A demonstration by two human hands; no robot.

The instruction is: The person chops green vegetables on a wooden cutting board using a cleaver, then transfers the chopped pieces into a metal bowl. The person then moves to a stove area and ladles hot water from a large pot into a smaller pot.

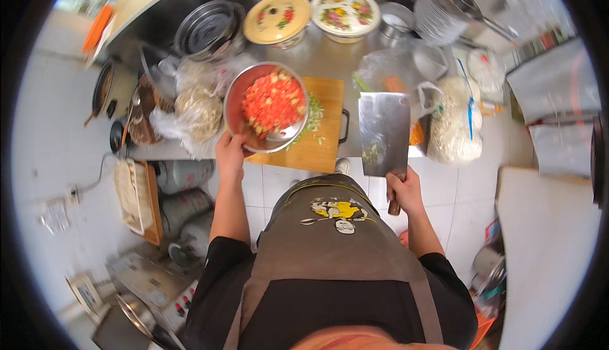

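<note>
My left hand grips the near rim of a steel bowl, tilted a little over the left part of a wooden cutting board. Chopped red pieces mixed with pale ones fill much of the bowl. Chopped green vegetable lies on the board, partly hidden by the bowl. In my right hand is the wooden handle of a cleaver. Its broad blade stands to the right of the board, with green bits stuck near the handle end.
Bags of pale noodles lie left of the board. Behind stand a yellow lidded enamel pot, a flowered lidded pot and dark pans. Stacked plates and a large clear bag are at right.
</note>
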